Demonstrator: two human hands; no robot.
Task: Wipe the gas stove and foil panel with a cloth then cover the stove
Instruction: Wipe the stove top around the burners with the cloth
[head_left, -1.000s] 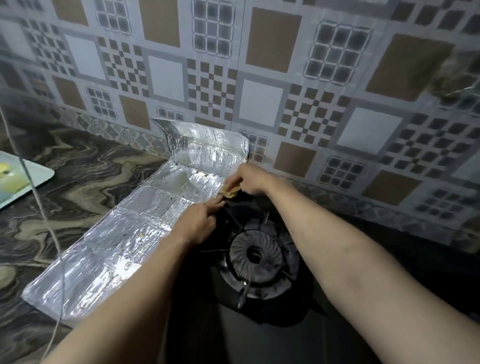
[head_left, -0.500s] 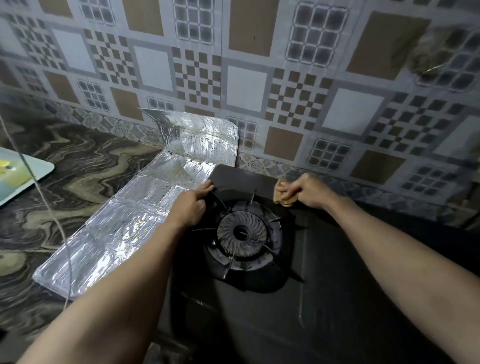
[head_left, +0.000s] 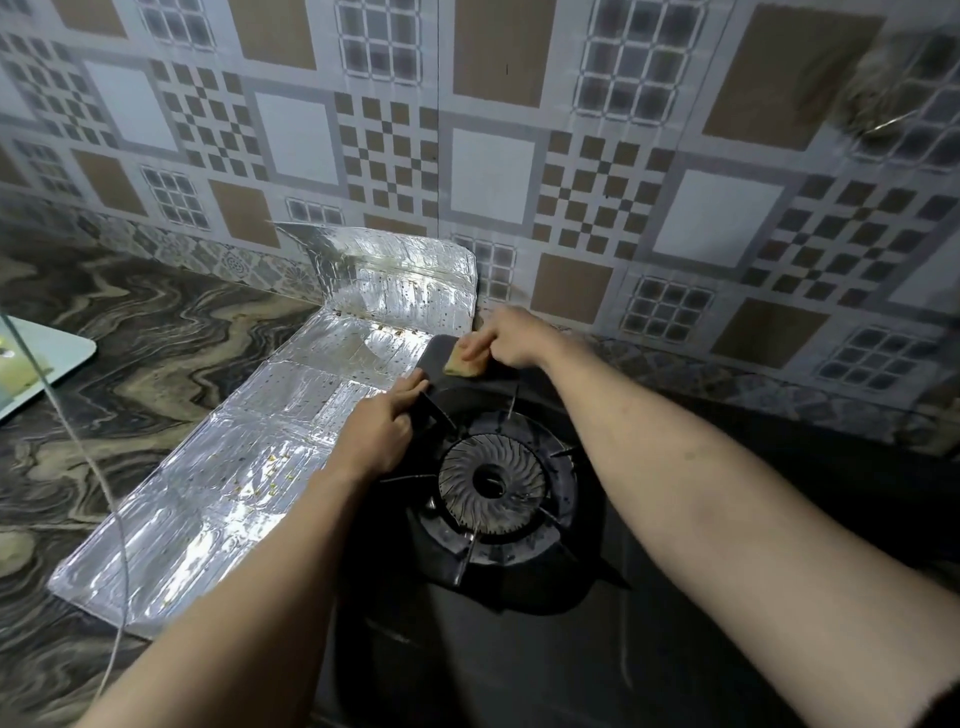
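Gas stove (head_left: 519, 649) nearest, burner (head_left: 493, 483) at centre. Left hand (head_left: 382, 434) grips the stove's left edge, fingers curled over it, beside the foil panel (head_left: 218, 493) (crumbs on it). Right hand (head_left: 511, 338) presses a yellowish cloth (head_left: 462, 364) on the stove's far-left corner; half a second ago it was behind the burner. No readable writing.

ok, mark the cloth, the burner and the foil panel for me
cloth (head_left: 464, 365), head view, bare edge below the fingers.
burner (head_left: 491, 483), head view, ribbed cap.
foil panel (head_left: 223, 467), head view, flat middle section.
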